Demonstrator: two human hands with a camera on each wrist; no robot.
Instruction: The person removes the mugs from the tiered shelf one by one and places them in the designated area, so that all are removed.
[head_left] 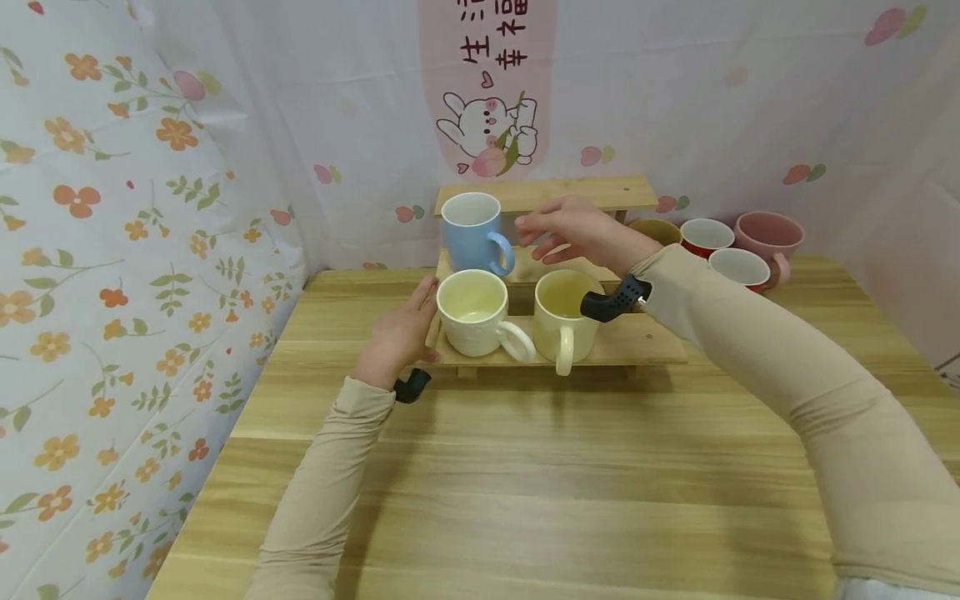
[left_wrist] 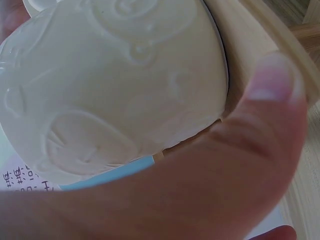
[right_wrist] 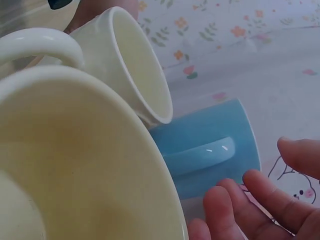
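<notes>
Head view: the left hand (head_left: pixel 396 337) lies fingers extended along the left end of the tiered wooden shelf (head_left: pixel 645 337), beside the embossed cream mug (head_left: pixel 468 332) on the bottom tier. The right hand (head_left: pixel 577 232) hangs over the middle tier, fingers loosely bent and holding nothing, just right of the light-blue mug (head_left: pixel 468 243); its forearm slants in from the right.

Left wrist view: the thumb lies over the shelf's edge, next to the cream mug.

Right wrist view: thumb and fingers stand apart near the blue rim, contact unclear; the pale-yellow mug (right_wrist: pixel 95 160) fills the foreground.
</notes>
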